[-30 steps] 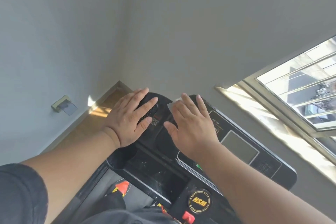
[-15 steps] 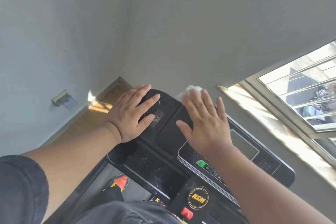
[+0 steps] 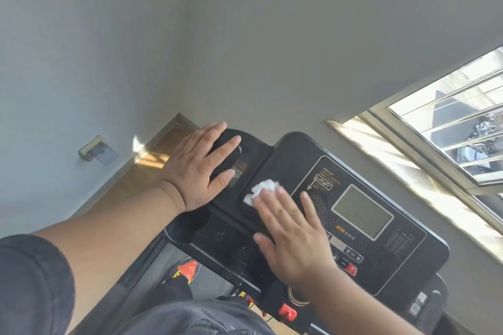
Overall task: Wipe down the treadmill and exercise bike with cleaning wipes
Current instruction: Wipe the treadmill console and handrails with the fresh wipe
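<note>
Right hand [image 3: 292,236] flat on wipe [image 3: 262,187], left hand [image 3: 197,168] on treadmill console [image 3: 381,261]

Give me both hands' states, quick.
Left hand: open, flat on the treadmill console's left speaker grille, holding nothing.
Right hand: open, straight fingers pressing the white wipe on the console.

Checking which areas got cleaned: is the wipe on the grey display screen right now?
No, the white wipe lies under the right hand's fingertips on the black panel left of the display screen.

Console mostly open to the right
Left hand [image 3: 197,168] covers the treadmill console's [image 3: 386,261] left end; display [image 3: 362,211] side lies bare.
</note>
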